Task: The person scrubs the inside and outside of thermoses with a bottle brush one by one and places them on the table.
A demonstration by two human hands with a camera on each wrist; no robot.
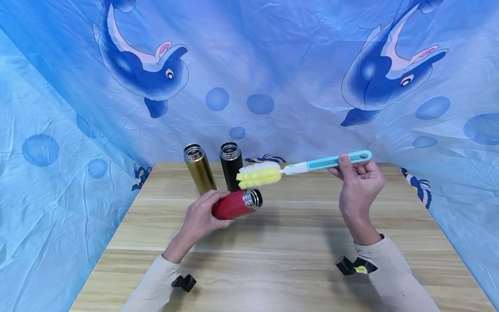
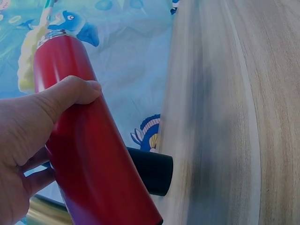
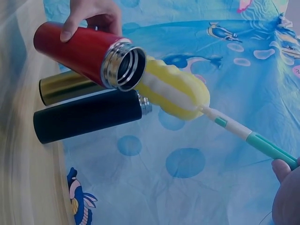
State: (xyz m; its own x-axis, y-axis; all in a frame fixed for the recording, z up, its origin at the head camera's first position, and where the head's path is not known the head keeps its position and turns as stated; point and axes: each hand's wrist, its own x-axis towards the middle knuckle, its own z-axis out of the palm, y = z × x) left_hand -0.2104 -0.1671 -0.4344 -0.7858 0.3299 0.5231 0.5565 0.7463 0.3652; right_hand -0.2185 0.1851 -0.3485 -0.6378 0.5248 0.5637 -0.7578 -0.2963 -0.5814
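Observation:
My left hand (image 1: pixel 203 213) grips a red thermos bottle (image 1: pixel 233 205) around its body, tilted with its open steel mouth toward the right. In the left wrist view the thumb lies across the red bottle (image 2: pixel 86 136). My right hand (image 1: pixel 359 184) pinches the turquoise handle of a bottle brush (image 1: pixel 323 163) near its looped end. The brush's yellow and white sponge head (image 1: pixel 260 174) points left, just above and behind the red bottle's mouth. From the right wrist, the sponge head (image 3: pixel 176 91) shows outside the mouth, beside the threaded neck (image 3: pixel 125 65).
Behind the red bottle stand an uncapped gold thermos (image 1: pixel 200 169) and an uncapped black thermos (image 1: pixel 231 164), both upright on the wooden table (image 1: pixel 273 264). A blue curtain (image 1: pixel 296 108) with dolphins hangs along the table's back and sides.

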